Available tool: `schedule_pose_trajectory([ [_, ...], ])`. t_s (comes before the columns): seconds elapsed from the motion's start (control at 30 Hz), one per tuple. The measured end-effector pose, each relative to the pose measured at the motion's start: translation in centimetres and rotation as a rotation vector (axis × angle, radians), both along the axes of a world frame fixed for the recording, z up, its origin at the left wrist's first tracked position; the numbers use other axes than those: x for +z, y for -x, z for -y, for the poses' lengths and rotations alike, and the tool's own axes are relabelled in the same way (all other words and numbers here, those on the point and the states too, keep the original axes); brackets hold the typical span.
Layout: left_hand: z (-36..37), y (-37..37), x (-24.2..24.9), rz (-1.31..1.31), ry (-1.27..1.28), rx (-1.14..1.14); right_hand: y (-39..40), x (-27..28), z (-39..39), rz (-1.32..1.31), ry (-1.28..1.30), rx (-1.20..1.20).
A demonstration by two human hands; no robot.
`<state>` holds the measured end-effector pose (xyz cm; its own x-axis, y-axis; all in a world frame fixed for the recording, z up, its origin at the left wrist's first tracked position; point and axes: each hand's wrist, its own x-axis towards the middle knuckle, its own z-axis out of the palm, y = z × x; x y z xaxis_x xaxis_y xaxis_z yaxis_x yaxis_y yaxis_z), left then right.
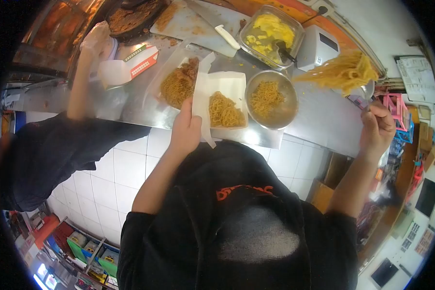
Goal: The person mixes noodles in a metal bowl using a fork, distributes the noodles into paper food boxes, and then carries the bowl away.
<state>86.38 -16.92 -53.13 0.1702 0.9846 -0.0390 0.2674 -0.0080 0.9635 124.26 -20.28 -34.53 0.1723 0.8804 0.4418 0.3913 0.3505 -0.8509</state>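
My left hand [186,129] is closed on the raised lid edge of a white paper takeaway box [234,82]. Noodles [224,112] lie in the box's near part. Touching its right side is a round metal bowl [287,108] with more noodles [267,98]. Out to the right, my right hand [378,126] pinches the handle of a metal utensil [358,100]. A blurred clump of noodles [345,72] is up at its far end and hides what kind it is. Left of the lid, another open box holds noodles with brown pieces [179,87].
A co-worker's gloved hand [96,41] is beside a red-and-white box [130,67] at the left. Behind are a knife [222,34] on a white cutting board [179,26], a dark pan [130,19], a glass container [244,46] of yellow pieces and a white scale [319,48].
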Motion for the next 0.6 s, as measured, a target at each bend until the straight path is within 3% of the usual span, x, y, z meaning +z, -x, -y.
schedule_pose_trajectory([
  [0.1, 0.0, 0.1, 0.2, -0.009, -0.011, 0.021, 4.3, -1.3, 0.5, 0.05, 0.145, 0.001],
  [0.17, -0.2, 0.1, 0.3, -0.008, 0.035, 0.022, 7.4, -5.6, 1.2, 0.053, 0.294, 0.014],
  [0.2, -0.3, 0.1, 0.4, -0.009, 0.037, 0.027, 8.8, -8.5, 1.9, 0.185, 0.37, -0.026],
  [0.23, -0.3, 0.0, 0.5, -0.02, 0.031, 0.031, 10.6, -10.6, 2.2, 0.641, 0.302, -0.052],
  [0.3, -0.2, 0.0, 0.5, -0.034, 0.037, 0.036, 11.8, -18.4, 3.6, 0.969, 0.324, 0.063],
  [0.37, -0.4, 0.0, 0.4, -0.036, 0.002, 0.034, 13.1, -19.4, 4.3, 0.818, 0.359, 0.203],
  [0.53, -0.4, 0.2, 0.5, -0.052, 0.004, 0.04, 12.1, -19.2, 5.4, 0.787, 0.284, 0.141],
  [0.6, -0.5, 0.1, 0.6, -0.044, -0.004, 0.041, 11.8, -18.7, 6.4, 0.589, 0.542, 0.062],
])
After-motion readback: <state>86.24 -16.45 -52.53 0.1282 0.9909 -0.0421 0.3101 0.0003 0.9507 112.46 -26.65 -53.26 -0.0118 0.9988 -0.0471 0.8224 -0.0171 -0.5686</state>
